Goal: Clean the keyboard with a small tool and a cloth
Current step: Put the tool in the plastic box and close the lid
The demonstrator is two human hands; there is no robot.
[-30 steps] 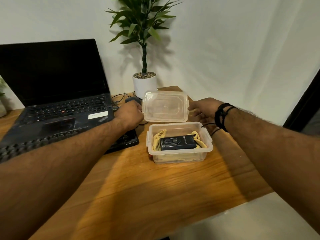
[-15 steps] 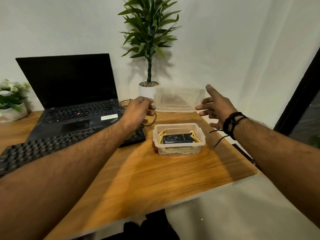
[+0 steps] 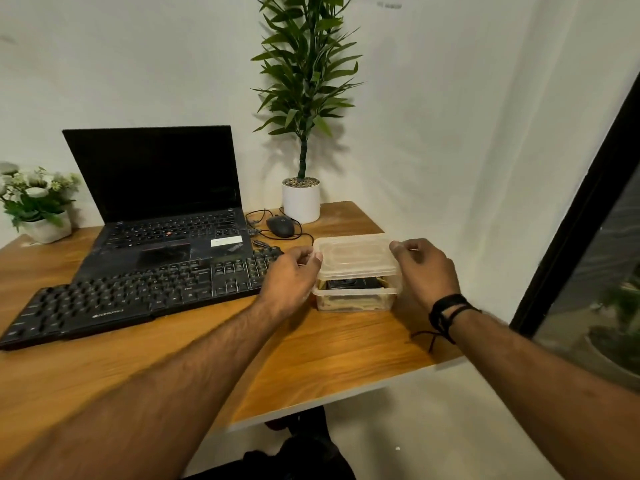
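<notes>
While both hands hold it by its short ends, a clear plastic lid sits tilted over a clear plastic box, its far edge raised and its near edge low over the box's rim. The left hand grips the lid's left end, thumb and fingertips curled onto the edge at 9 o'clock from the lid's middle. The right hand grasps the right end at 3 o'clock, fingers bent over the corner; a black corded wristband circles that wrist. Inside the box a black small tool lies on a folded yellow cloth, both seen through the wall and under the lid.

At 9 o'clock from the box, a black keyboard lies aslant on the wooden table, its right end just beside the left hand. An open black laptop with a dark screen stands behind it, the keyboard's far edge overlapping the laptop's front. At 11 o'clock from the box rests a black mouse with its cable looping near it, and beyond that, at 12 o'clock, stands a tall green plant in a white pot. At the table's far left corner sits a small pot of white flowers. A dark window frame runs down the right side.
</notes>
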